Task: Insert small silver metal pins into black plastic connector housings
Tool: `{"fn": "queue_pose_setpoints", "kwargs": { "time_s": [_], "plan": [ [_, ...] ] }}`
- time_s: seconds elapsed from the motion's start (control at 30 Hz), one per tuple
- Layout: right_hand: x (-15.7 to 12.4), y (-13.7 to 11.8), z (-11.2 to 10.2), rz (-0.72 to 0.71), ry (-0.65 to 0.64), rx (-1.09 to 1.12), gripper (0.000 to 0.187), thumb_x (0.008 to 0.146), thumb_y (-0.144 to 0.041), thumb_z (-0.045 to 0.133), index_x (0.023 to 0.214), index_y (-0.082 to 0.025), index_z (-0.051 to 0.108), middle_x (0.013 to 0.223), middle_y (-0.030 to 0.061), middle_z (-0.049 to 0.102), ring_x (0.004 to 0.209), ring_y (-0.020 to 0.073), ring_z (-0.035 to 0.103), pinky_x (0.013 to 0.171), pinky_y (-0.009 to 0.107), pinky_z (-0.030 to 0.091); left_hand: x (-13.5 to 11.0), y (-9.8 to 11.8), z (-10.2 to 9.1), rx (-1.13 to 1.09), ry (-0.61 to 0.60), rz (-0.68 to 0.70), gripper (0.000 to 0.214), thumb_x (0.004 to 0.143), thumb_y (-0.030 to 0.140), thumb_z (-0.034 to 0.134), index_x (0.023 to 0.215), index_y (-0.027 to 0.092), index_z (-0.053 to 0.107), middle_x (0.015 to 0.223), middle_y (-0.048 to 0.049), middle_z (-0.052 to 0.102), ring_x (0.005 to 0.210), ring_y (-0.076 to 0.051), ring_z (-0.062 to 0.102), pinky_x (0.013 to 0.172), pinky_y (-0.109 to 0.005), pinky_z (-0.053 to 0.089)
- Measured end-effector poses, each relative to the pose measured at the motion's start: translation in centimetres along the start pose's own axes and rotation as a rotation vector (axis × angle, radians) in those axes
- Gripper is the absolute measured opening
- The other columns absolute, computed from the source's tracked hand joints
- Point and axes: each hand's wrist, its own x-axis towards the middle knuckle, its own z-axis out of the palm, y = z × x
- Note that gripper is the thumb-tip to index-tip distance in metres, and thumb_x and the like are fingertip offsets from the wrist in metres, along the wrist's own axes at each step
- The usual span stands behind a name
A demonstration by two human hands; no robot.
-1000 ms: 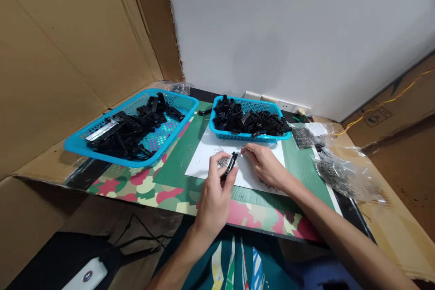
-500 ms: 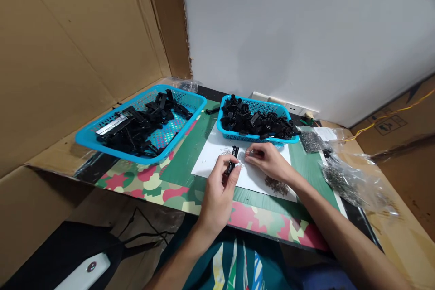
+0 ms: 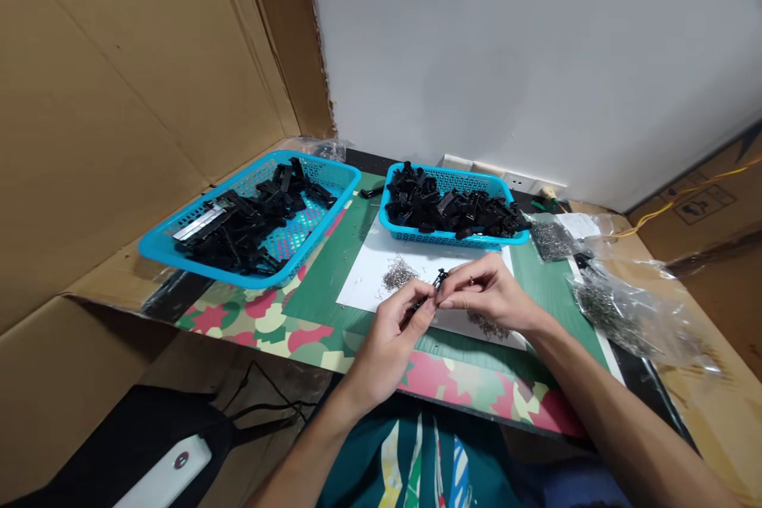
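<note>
Grasping a slim black part [image 3: 441, 278], the left hand [image 3: 394, 327] holds it tilted above the front of a white sheet [image 3: 362, 283] on the tabletop [image 3: 313, 339]. The right hand [image 3: 489, 294] meets it there, thumb and forefinger pinched together at the part; whether these fingers also grip a small piece cannot be determined. One pile of small metal pieces [image 3: 400, 275] lies on the sheet beyond the left hand; a second pile [image 3: 488, 326] lies beneath the right wrist. Behind the hands stands a blue basket [image 3: 410, 235] filled with black parts. A larger blue basket [image 3: 301, 232], also containing black parts, stands at left.
</note>
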Motion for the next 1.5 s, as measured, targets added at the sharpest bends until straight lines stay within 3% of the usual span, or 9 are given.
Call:
{"fn": "queue_pose_setpoints", "kwargs": {
  "time_s": [0.2, 0.57, 0.73, 0.87, 1.0, 1.07, 1.23, 1.37, 1.5],
  "plan": [
    [-0.3, -0.1, -0.1, 0.021, 0.027, -0.016, 0.032, 0.081, -0.047, 0.088, 0.089, -0.016, 0.084, 0.055, -0.0095, 0.026, 0.052, 0.0081, 0.02, 0.05, 0.027, 0.016, -0.1, 0.0, 0.0, 0.045, 0.043, -0.031, 0.026, 0.107, 0.046, 0.056, 0.101, 0.021, 0.058, 0.083, 0.0019, 0.049, 0.073, -0.013, 0.043, 0.065, -0.025, 0.035],
    [-0.7, -0.9, 0.3, 0.076, 0.079, -0.115, 0.033, 0.082, -0.048, 0.085, 0.087, -0.015, 0.081, 0.058, -0.009, 0.028, 0.05, 0.0075, 0.025, 0.045, 0.024, 0.02, 0.2, -0.4, 0.1, 0.219, 0.139, 0.012, 0.028, 0.106, 0.048, 0.055, 0.102, 0.021, 0.062, 0.081, 0.002, 0.046, 0.072, -0.015, 0.042, 0.065, -0.026, 0.035],
    [-0.9, -1.0, 0.9, -0.048, 0.185, -0.185, 0.024, 0.087, -0.039, 0.078, 0.084, -0.015, 0.08, 0.058, -0.0078, 0.032, 0.05, 0.0074, 0.025, 0.045, 0.023, 0.019, -0.1, -0.3, 0.0, 0.207, 0.188, -0.004, 0.038, 0.112, 0.051, 0.039, 0.116, 0.021, 0.063, 0.078, 0.0015, 0.045, 0.073, -0.016, 0.045, 0.068, -0.027, 0.039],
    [-1.3, -1.3, 2.1, -0.22, 0.315, -0.342, 0.017, 0.088, -0.031, 0.074, 0.081, -0.017, 0.08, 0.052, -0.0061, 0.041, 0.047, 0.0077, 0.027, 0.044, 0.024, 0.022, -0.5, 0.0, 0.4, 0.179, 0.255, 0.018, 0.04, 0.112, 0.05, 0.039, 0.141, 0.026, 0.052, 0.102, -0.0049, 0.061, 0.091, -0.018, 0.059, 0.087, -0.031, 0.051],
    [-1.7, -1.3, 2.8, -0.345, 0.268, -0.456, 0.017, 0.091, -0.029, 0.071, 0.083, -0.02, 0.082, 0.054, -0.0021, 0.06, 0.044, 0.0076, 0.035, 0.043, 0.023, 0.028, -0.8, 0.1, 0.8, 0.098, 0.21, 0.032, 0.07, 0.106, 0.054, 0.053, 0.165, 0.035, 0.019, 0.145, -0.0134, 0.058, 0.125, -0.027, 0.063, 0.11, -0.043, 0.051],
    [-1.8, -1.2, 2.7, -0.393, 0.239, -0.49, 0.017, 0.092, -0.029, 0.07, 0.084, -0.02, 0.083, 0.057, -0.0009, 0.065, 0.044, 0.0076, 0.039, 0.044, 0.022, 0.031, -0.8, -0.1, 0.8, 0.081, 0.144, 0.042, 0.076, 0.105, 0.054, 0.057, 0.167, 0.033, 0.018, 0.15, -0.0151, 0.057, 0.132, -0.029, 0.061, 0.115, -0.046, 0.049],
    [-2.2, -1.3, 2.2, -0.449, 0.206, -0.545, 0.016, 0.094, -0.027, 0.071, 0.085, -0.021, 0.082, 0.055, -0.0016, 0.064, 0.045, 0.0079, 0.039, 0.044, 0.023, 0.032, -0.9, -0.8, 0.4, 0.074, 0.132, 0.089, 0.067, 0.102, 0.05, 0.064, 0.161, 0.029, 0.038, 0.134, -0.0118, 0.067, 0.115, -0.026, 0.068, 0.103, -0.038, 0.055],
    [-2.2, -1.6, 2.0, -0.507, 0.183, -0.531, 0.014, 0.094, -0.023, 0.072, 0.084, -0.019, 0.081, 0.056, -0.0013, 0.064, 0.045, 0.0077, 0.042, 0.046, 0.023, 0.034, -0.9, -1.0, 0.3, 0.098, 0.175, 0.113, 0.07, 0.097, 0.051, 0.071, 0.158, 0.029, 0.044, 0.116, -0.0084, 0.071, 0.096, -0.022, 0.067, 0.088, -0.032, 0.057],
    [-2.3, -1.7, 1.9, -0.522, 0.178, -0.531, 0.012, 0.093, -0.02, 0.072, 0.084, -0.019, 0.079, 0.057, -0.0009, 0.066, 0.045, 0.008, 0.045, 0.046, 0.023, 0.035, -0.9, -1.0, 0.4, 0.126, 0.205, 0.114, 0.07, 0.098, 0.055, 0.068, 0.158, 0.027, 0.045, 0.114, -0.0097, 0.071, 0.094, -0.022, 0.066, 0.088, -0.034, 0.058]
  ]
}}
